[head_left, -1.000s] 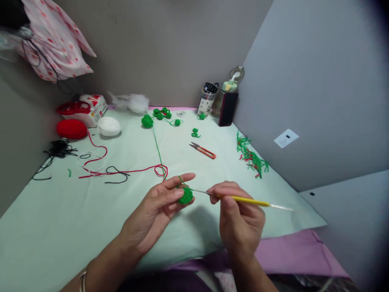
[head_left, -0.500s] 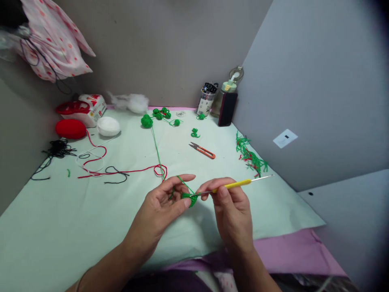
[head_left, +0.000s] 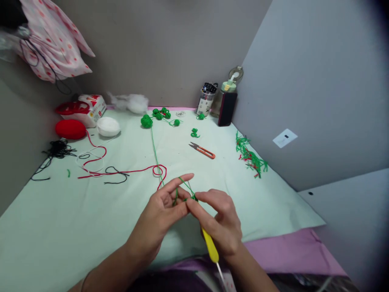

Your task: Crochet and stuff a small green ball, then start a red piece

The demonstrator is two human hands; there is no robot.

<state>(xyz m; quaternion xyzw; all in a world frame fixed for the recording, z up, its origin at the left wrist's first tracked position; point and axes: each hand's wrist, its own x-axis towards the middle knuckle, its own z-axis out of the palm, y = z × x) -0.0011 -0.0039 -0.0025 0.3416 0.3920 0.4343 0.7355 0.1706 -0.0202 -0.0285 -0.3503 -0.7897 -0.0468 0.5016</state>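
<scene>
My left hand (head_left: 158, 217) pinches a small green crochet piece (head_left: 190, 198), mostly hidden by fingers of both hands. Over its raised index finger runs a green yarn strand (head_left: 154, 148), coming from the green yarn ball (head_left: 146, 121) at the back. A crochet hook (head_left: 210, 245) with a yellow handle is held in my right hand (head_left: 223, 221), its rear metal end slanting down towards my body. The thumb and index finger of that hand meet at the green piece. A thin metal shaft shows just above the piece, near the left index fingertip.
Orange-handled thread snips (head_left: 202, 150) lie ahead of my hands. Red yarn (head_left: 70, 129), white yarn (head_left: 108, 126) and a black yarn tangle (head_left: 60, 149) are at left. Green and red scraps (head_left: 251, 157) lie along the right wall. A phone (head_left: 227, 109) leans at the back.
The hook has swung from pointing rightward to a steep slant, its rear end now towards my body. My right hand has turned, and its fingertips have closed in on the green piece.
</scene>
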